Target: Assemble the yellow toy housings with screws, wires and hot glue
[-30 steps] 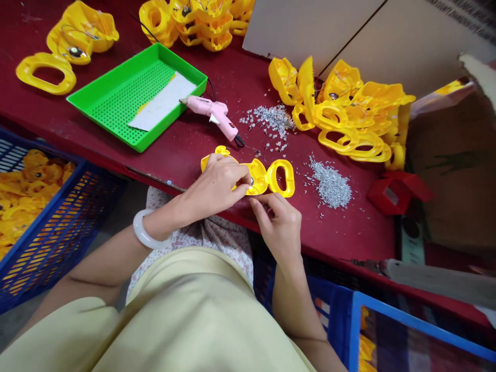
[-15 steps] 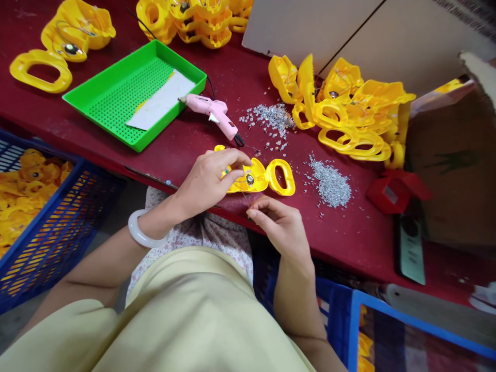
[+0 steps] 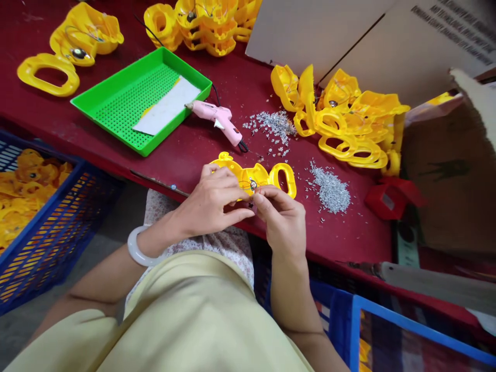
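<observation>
green tray (image 3: 112, 106): white sheet (image 3: 168, 106)
blue crate (image 3: 58, 243): yellow parts (image 3: 33, 181)
yellow casing (image 3: 260, 173): on the surface (image 3: 166, 161) before you
your left fingers (image 3: 238, 217): grip? can't tell
right fingers (image 3: 266, 206): pinching thin wire (image 3: 245, 181), nearer your left than before

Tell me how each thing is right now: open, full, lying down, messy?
Yellow shell, open side up, wires showing
Left hand, thumb apart from fingers, grip unclear
Right hand, pinching at the wires
Glue gun, lying down
Green tray, open, white sheet inside
Metal bits, two loose piles
Back shells, stacked
Left blue crate, open, holding yellow parts
</observation>
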Motion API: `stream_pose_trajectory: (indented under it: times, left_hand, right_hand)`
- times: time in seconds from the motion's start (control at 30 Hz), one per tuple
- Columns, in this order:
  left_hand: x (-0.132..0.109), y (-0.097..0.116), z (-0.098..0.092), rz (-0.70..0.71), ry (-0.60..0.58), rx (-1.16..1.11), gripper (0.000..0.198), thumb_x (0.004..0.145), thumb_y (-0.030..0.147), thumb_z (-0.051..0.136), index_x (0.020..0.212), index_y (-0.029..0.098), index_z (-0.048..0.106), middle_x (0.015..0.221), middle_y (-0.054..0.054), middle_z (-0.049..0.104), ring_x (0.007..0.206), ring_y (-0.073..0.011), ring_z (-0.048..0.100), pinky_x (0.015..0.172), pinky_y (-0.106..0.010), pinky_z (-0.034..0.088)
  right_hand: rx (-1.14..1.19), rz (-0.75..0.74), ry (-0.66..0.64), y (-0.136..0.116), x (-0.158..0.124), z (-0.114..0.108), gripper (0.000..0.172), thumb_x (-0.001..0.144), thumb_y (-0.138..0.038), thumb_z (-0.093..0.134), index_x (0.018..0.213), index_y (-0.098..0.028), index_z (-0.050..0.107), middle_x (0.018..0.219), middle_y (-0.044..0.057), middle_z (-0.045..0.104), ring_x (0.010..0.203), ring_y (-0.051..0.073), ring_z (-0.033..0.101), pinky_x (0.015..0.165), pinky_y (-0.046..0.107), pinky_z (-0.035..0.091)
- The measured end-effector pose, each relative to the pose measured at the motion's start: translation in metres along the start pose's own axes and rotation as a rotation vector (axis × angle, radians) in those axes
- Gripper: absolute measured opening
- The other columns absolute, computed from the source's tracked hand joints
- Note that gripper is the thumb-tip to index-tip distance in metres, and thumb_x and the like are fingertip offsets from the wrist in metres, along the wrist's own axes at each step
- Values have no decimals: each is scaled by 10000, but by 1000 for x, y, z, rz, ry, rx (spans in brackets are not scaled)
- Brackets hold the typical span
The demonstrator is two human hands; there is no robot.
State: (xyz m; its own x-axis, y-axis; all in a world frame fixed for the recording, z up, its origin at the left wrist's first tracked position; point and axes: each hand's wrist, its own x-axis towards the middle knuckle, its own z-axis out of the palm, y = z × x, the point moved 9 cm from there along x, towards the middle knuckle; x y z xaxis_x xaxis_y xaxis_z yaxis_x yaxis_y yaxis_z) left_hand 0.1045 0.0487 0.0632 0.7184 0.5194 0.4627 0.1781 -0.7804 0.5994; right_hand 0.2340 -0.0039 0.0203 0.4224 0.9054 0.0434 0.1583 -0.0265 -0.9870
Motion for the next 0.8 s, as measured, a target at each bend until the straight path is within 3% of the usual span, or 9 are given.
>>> stream_pose_trajectory:
  times: [0.2,0.33,0.6,0.7,0.8]
  left_hand:
    - [-3,-6,1,-44,85,36,160,895,266,625,772,163,638,779,-4,643,854,-174,557,900,-373,359]
    - [-4,-5,-2,3,163,89,112,882,201,621,774,171,628,761,5,639,851,-178,556,913,-384,350]
    - [-9,-1,11,59,177,264,180,928,238,544,782,154,607,813,-42,636,869,-202,537,878,-397,358]
    - [-11,-1,13,68,204,275,193,939,255,537,798,148,613,799,-48,626,858,-205,538,832,-385,369]
    - [-14,-1,14,91,224,279,198,934,276,555,802,143,621,821,-58,627,879,-212,546,819,-380,379]
  right_hand:
    - [-74,-38,7,-7,0,5,168,807,-368,696,798,-206,654,790,-5,625,724,112,571,672,258,469]
    - [-321,-116,-21,-21,-1,7,171,799,-354,708,779,-198,641,789,-3,630,716,110,564,651,251,448]
    - [-656,-153,-90,-30,0,9,179,837,-321,657,721,-187,628,700,-24,625,575,83,498,566,236,396]
    - [-651,-105,-97,-23,6,1,196,843,-349,637,734,-187,635,706,-15,644,589,96,525,585,245,413]
    - [-721,-92,35,-16,18,-21,193,837,-363,615,774,-185,657,749,15,675,635,126,567,623,273,431]
